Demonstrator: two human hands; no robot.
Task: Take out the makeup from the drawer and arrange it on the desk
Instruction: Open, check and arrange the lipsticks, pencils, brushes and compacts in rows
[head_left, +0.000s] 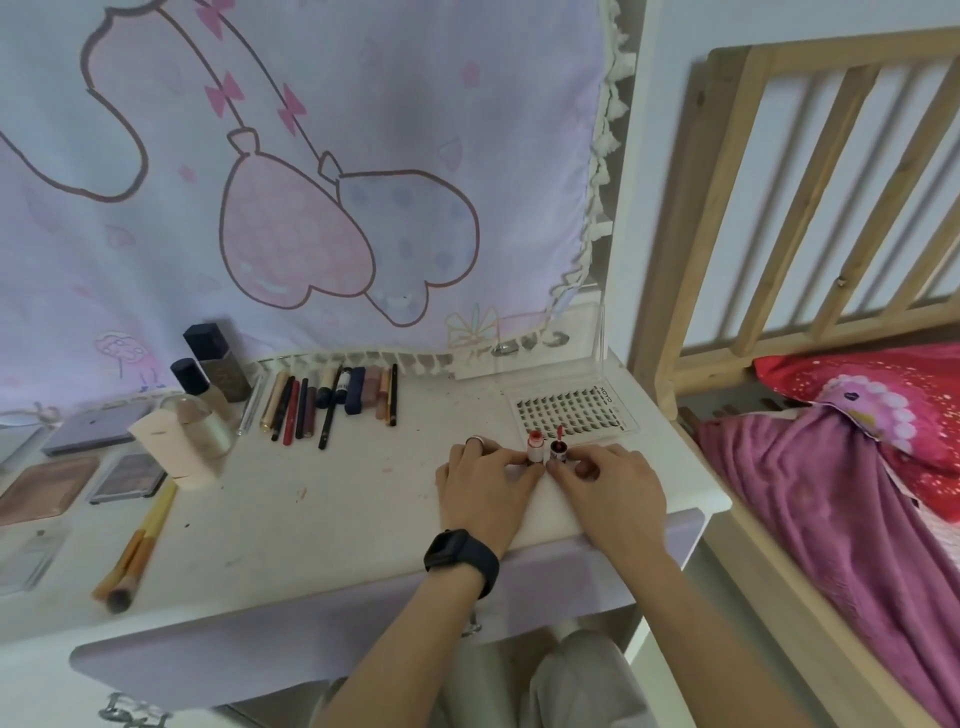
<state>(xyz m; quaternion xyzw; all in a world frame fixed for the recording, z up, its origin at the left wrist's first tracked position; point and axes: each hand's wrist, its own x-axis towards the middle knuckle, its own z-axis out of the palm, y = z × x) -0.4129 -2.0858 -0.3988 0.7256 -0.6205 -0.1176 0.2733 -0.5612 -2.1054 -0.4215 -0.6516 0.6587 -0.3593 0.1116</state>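
Observation:
Two small lip-colour tubes stand upright side by side near the desk's right front. My left hand (485, 480), with a ring and a black watch, pinches the white tube with a red top (534, 447). My right hand (608, 480) pinches the dark tube with a red applicator tip (557, 447). Behind them lies a clear tray of false lashes (574, 410). A row of pencils and lip sticks (332, 397) lies at the back middle. The lilac drawer front (291, 629) sits below the white desk (311, 519) edge.
Bottles (213, 369) and a cream tube (171, 457) stand at back left, with palettes (127, 478) and two brushes (137, 551) nearer the left front. A patterned curtain hangs behind. A wooden bed rail (779, 208) and pink bedding (857, 493) lie to the right.

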